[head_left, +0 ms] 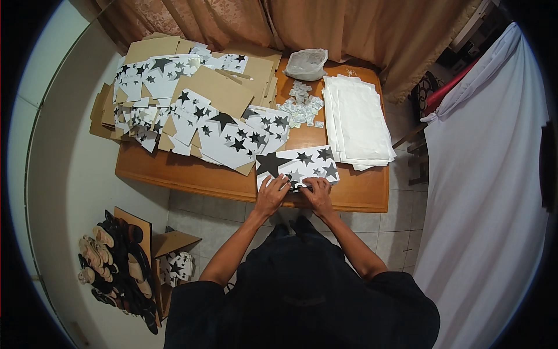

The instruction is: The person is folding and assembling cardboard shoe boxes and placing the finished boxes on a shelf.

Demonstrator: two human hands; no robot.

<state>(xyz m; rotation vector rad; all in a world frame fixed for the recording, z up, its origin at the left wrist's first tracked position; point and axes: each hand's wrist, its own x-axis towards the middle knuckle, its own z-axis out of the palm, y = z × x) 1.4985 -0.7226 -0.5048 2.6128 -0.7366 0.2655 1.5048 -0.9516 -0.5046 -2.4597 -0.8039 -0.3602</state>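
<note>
A flat white box (299,164) printed with black and grey stars lies near the front edge of the wooden table. At the left part of its near side is my left hand (272,195), fingers bent over the edge. My right hand (318,195) grips the same side farther right, its fingertips curled near those of the left. Both thumbs point toward each other, and the fingers partly cover the box's near edge. Just left of the box begins a large heap of star-printed cardboard pieces (233,142), some showing plain brown backs.
Small clear-and-white sachets (302,110) lie piled behind the box, with a plastic bag (306,64) beyond. To the right rests a stack of white sheets (357,119). A shoe rack (125,256) stands at lower left; a white cloth (482,168) hangs at right. Brown curtains (325,26) hang behind the table (192,174).
</note>
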